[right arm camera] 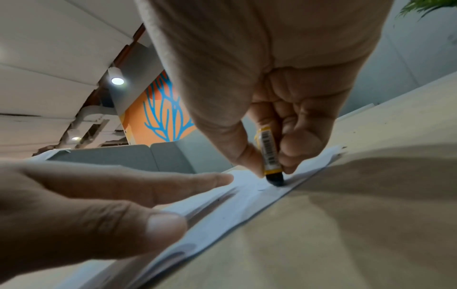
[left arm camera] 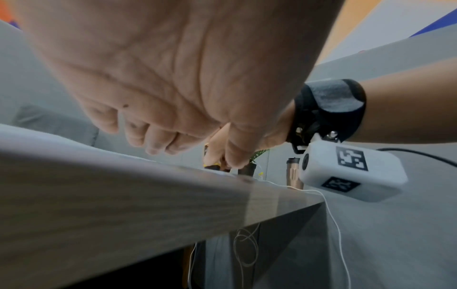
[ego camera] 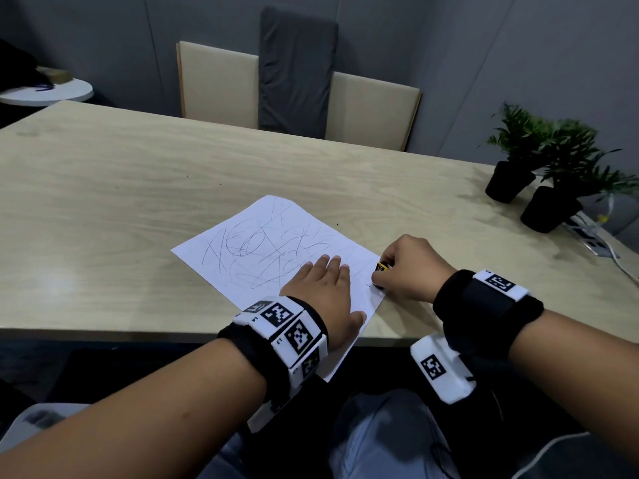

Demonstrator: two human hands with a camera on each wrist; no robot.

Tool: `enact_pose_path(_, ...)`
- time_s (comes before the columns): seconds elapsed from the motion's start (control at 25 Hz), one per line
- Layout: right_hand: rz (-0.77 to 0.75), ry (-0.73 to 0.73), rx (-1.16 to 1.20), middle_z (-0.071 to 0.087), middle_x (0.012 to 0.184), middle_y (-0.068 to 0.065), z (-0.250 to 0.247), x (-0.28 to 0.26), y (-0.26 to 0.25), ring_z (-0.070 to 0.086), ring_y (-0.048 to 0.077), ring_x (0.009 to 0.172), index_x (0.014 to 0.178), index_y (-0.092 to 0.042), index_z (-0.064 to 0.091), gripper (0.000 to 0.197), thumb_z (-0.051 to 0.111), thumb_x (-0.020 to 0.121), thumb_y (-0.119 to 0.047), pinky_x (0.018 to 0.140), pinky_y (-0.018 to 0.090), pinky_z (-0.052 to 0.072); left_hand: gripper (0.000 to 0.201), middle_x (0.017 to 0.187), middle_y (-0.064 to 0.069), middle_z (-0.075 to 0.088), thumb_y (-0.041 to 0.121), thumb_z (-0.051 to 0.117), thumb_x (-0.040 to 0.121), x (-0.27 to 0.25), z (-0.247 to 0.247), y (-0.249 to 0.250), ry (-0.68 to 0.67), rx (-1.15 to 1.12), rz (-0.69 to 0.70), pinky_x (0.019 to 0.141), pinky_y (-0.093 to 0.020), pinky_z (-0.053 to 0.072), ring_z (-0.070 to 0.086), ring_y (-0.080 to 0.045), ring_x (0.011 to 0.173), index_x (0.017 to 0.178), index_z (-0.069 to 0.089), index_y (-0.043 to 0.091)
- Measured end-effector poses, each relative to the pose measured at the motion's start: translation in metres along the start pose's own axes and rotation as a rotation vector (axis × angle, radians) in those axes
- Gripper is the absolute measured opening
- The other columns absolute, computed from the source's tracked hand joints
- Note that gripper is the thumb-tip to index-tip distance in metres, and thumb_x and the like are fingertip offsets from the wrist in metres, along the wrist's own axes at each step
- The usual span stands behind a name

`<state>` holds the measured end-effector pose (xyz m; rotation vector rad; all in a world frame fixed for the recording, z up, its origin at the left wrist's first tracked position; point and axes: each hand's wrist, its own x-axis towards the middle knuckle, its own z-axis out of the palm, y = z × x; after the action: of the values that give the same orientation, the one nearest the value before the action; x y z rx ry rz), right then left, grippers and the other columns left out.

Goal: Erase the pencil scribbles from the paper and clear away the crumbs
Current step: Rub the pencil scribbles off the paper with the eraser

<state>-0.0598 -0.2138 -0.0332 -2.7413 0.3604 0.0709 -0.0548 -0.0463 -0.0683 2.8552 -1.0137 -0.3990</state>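
On the paper point(ego camera: 256, 243): flat left hand point(ego camera: 323, 288), right hand point(ego camera: 409, 267) seemingly pinching eraser point(right arm camera: 270, 156).

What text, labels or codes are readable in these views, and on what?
No words or numbers can be read.
Eraser sleeve, pinched in the right hand: a barcode, digits too small.
Wrist camera housings: black-and-white square markers; the small characters beside them are blurred.
Paper: pencil scribbles only, no writing.
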Motion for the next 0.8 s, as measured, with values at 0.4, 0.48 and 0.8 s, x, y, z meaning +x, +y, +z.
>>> enact_pose_path(0.4, -0.115, -0.072, -0.002, 0.065, 0.069, 0.011, 0.0, -0.001, 0.003, 0.05, 0.017, 0.061, 0.078, -0.003, 0.07, 0.016, 0.062, 0.074, -0.016, 0.056, 0.027, 0.041, 0.067, 0.164, 0.0, -0.012, 0.05, 0.015, 0.102, -0.002, 0.021, -0.009, 0.124, -0.023, -0.035, 0.12, -0.034, -0.008, -0.012, -0.014, 0.15, 0.156, -0.005, 0.015)
enact_pose_path(0.48, -0.147, -0.056, -0.012, 0.07, 0.075, 0.008, -0.006, 0.001, 0.002, 0.058, 0.019, 0.066, 0.079, -0.009, 0.072, 0.012, 0.063, 0.077, -0.016, 0.059, 0.028, 0.046, 0.068, 0.164, 0.0, -0.013, 0.05, 0.015, 0.102, -0.003, 0.022, -0.009, 0.129, -0.021, -0.037, 0.12, -0.033, -0.008, -0.012, -0.013, 0.15, 0.156, -0.005, 0.015)
enact_pose_path(0.8, -0.215, -0.076, -0.051, 0.07, 0.075, 0.008, -0.003, -0.003, 0.003, 0.063, 0.023, 0.072, 0.079, -0.007, 0.071, 0.013, 0.065, 0.079, -0.019, 0.063, 0.033, 0.05, 0.068, 0.164, 0.0, -0.012, 0.051, 0.016, 0.102, -0.003, 0.022, -0.009, 0.135, -0.009, -0.038, 0.12, -0.033, -0.008, -0.011, -0.013, 0.15, 0.156, -0.004, 0.015)
